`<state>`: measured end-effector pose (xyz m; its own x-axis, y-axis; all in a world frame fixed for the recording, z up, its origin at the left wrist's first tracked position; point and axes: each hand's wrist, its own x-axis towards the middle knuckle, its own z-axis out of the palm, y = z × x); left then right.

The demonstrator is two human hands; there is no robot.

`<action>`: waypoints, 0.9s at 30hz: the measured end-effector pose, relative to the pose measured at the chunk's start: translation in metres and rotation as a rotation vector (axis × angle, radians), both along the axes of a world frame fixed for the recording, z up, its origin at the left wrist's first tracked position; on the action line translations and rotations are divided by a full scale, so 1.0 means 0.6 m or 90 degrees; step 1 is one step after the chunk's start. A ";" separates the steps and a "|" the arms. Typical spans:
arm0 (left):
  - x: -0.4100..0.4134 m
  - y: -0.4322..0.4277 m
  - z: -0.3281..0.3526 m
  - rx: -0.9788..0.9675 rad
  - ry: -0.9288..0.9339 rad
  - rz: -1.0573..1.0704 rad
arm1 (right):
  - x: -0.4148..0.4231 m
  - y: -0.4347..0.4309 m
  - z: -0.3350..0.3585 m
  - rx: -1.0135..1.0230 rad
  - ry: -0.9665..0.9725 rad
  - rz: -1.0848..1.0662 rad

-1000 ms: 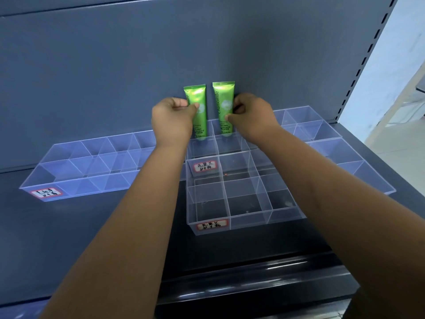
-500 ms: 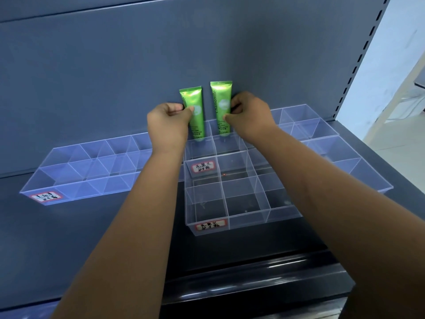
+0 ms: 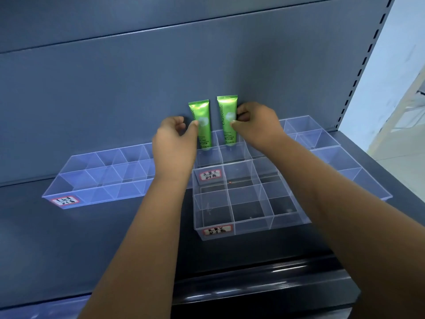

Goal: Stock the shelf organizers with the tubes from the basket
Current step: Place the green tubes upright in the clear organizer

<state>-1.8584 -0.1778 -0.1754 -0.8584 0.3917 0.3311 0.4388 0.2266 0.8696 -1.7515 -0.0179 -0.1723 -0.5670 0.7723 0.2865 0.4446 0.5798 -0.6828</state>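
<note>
two green tubes, back row, a hand at each

head view.

item 1: left tube point(image 3: 202, 113). green, upright, crimped end up, cap end down in a back-row cell of the centre organizer point(image 3: 253, 229). it stands just right of the left hand point(image 3: 174, 146). the thumb tip lies against the tube's left edge. the other fingers point(image 3: 180, 123) are curled in just left of it, with a sliver of dark panel between. whether this amounts to a hold cannot be told.

item 2: right tube point(image 3: 226, 111). same green, "chamomile" printed up its side, upright in the neighbouring cell, a narrow gap from item 1. the right hand point(image 3: 257, 130) pinches it, thumb on the front face and curled fingers point(image 3: 241, 110) on the right edge.

item 3: centre organizer. clear, gridded, stepped. it lies below both sets of fingers, between the two forearms. an upper label point(image 3: 210, 174) and a lower label point(image 3: 217, 230), red-bordered and handwritten, sit on its fronts.

item 4: left organizer point(image 3: 115, 194). clear and long, out to the left of the left fingers, partly behind that wrist. a left label point(image 3: 65, 201) sits at its front corner.

item 5: right organizer point(image 3: 331, 155). clear, to the right of the right fingers, beyond that forearm.

item 6: shelf point(image 3: 69, 238). dark grey, under all three organizers. the back panel point(image 3: 138, 88) stands behind fingers and tubes. a slotted upright point(image 3: 363, 65) is well to the right of the right hand.
</note>
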 end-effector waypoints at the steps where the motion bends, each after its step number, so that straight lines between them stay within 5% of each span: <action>1: 0.008 -0.009 0.006 -0.005 0.022 -0.001 | 0.005 -0.001 0.007 0.023 -0.013 -0.004; 9: 0.069 -0.099 0.034 -0.173 0.262 0.021 | 0.079 -0.141 0.062 0.276 -0.132 0.037; 14: 0.106 -0.234 0.024 -0.257 0.269 0.082 | 0.111 -0.292 0.067 0.287 -0.111 0.175; 27: 0.192 -0.826 -0.043 -0.376 0.146 0.501 | 0.045 -0.867 0.008 0.220 -0.014 0.575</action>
<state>-1.7435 -0.6733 -0.2015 -0.8836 -0.1039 0.4567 0.1218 0.8906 0.4383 -1.7247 -0.5382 -0.1676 -0.9136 -0.0818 0.3984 -0.2561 0.8767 -0.4072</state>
